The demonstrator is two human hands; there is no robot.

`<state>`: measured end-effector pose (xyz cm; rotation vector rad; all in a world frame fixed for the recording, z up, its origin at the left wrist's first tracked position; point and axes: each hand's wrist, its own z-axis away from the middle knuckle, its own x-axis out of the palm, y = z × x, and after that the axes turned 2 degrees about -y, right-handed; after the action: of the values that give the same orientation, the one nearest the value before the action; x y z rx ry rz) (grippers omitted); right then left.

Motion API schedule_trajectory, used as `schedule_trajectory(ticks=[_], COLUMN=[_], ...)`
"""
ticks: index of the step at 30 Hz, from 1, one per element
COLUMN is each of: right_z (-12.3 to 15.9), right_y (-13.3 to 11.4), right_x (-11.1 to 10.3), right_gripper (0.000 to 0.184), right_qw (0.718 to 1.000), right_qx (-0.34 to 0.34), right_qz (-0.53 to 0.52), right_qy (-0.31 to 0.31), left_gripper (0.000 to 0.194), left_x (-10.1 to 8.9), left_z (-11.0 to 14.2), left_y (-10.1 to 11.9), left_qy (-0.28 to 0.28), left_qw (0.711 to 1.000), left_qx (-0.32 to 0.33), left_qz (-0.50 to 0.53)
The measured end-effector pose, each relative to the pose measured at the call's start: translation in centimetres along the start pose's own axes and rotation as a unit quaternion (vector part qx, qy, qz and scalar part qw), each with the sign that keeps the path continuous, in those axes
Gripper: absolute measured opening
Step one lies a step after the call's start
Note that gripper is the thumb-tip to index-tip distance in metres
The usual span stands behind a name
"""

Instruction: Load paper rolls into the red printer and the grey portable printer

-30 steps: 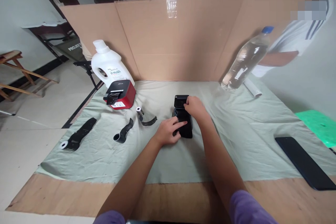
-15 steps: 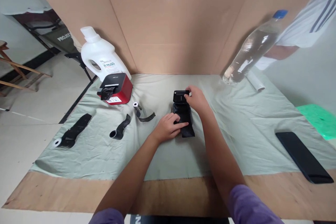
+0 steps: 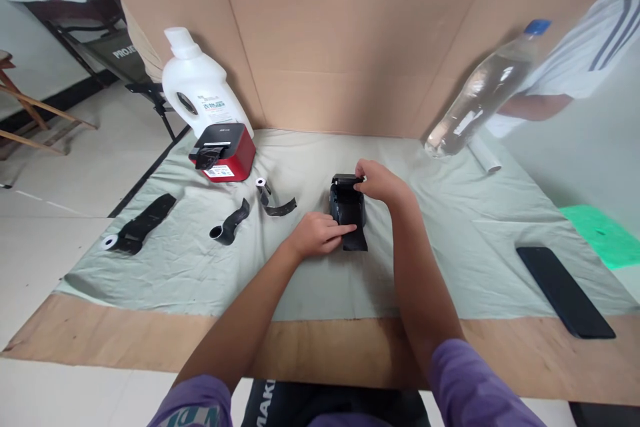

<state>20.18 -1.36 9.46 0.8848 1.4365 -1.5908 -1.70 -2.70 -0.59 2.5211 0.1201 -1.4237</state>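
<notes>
A small black printer [image 3: 347, 205] sits on the pale green cloth [image 3: 450, 260] in the middle of the table. A strip of black paper [image 3: 355, 239] hangs out of its front. My left hand [image 3: 319, 235] presses on that strip and the printer's near end, with its fingers curled. At the printer's far end my right hand [image 3: 380, 181] grips the raised lid.
A red and black printer [image 3: 223, 151] stands at the back left before a white detergent jug [image 3: 200, 89]. Three black paper strips lie on the left [image 3: 143, 223] [image 3: 230, 227] [image 3: 275, 202]. A water bottle [image 3: 483, 88] leans on the cardboard wall. A black phone [image 3: 564, 290] lies at the right. Another person's arm [image 3: 535, 107] shows behind.
My right hand has pushed the printer's lid down from standing up toward the body. The left hand has stayed on the black strip. My view has tipped down slightly.
</notes>
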Motion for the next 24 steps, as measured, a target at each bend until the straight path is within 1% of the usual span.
schedule_trajectory(ticks=[5, 8, 10, 12, 13, 15, 17, 19, 22, 24], right_z=[0.3, 0.6, 0.7, 0.8, 0.8, 0.8, 0.7, 0.6, 0.5, 0.6], right_y=[-0.7, -0.7, -0.5, -0.1, 0.0, 0.3, 0.5, 0.7, 1.4, 2.1], right_x=[-0.3, -0.7, -0.8, -0.8, -0.7, -0.4, 0.0, 0.3, 0.5, 0.6], right_gripper=[0.018, 0.015, 0.016, 0.02, 0.023, 0.032, 0.042, 0.052, 0.065, 0.069], right_qw=[0.998, 0.996, 0.996, 0.996, 0.995, 0.994, 0.993, 0.989, 0.976, 0.965], right_qx=[0.01, 0.029, 0.04, 0.048, 0.054, 0.063, 0.073, 0.09, 0.114, 0.117], right_qz=[0.035, 0.04, 0.044, 0.046, 0.046, 0.042, 0.03, -0.009, -0.1, -0.152], right_qy=[-0.048, -0.073, -0.07, -0.066, -0.067, -0.075, -0.089, -0.114, -0.157, -0.177], left_gripper=[0.042, 0.049, 0.052, 0.053, 0.053, 0.052, 0.05, 0.049, 0.053, 0.057], left_x=[0.0, 0.3, 0.5, 0.6, 0.6, 0.6, 0.4, 0.3, 0.2, 0.2], left_z=[0.1, 0.4, 0.6, 0.8, 0.8, 0.7, 0.5, 0.3, 0.1, 0.2], left_y=[0.4, 0.3, 0.0, -0.4, -0.7, -1.1, -1.4, -1.5, -1.4, -1.4], left_qy=[-0.018, -0.009, 0.022, 0.057, 0.065, 0.063, 0.045, 0.029, 0.012, 0.007], left_qw=[1.0, 0.999, 0.996, 0.986, 0.979, 0.961, 0.946, 0.941, 0.946, 0.947], left_qx=[-0.013, -0.042, -0.089, -0.155, -0.193, -0.265, -0.316, -0.327, -0.302, -0.293], left_qz=[-0.006, -0.01, -0.005, 0.006, 0.015, 0.035, 0.058, 0.083, 0.117, 0.132])
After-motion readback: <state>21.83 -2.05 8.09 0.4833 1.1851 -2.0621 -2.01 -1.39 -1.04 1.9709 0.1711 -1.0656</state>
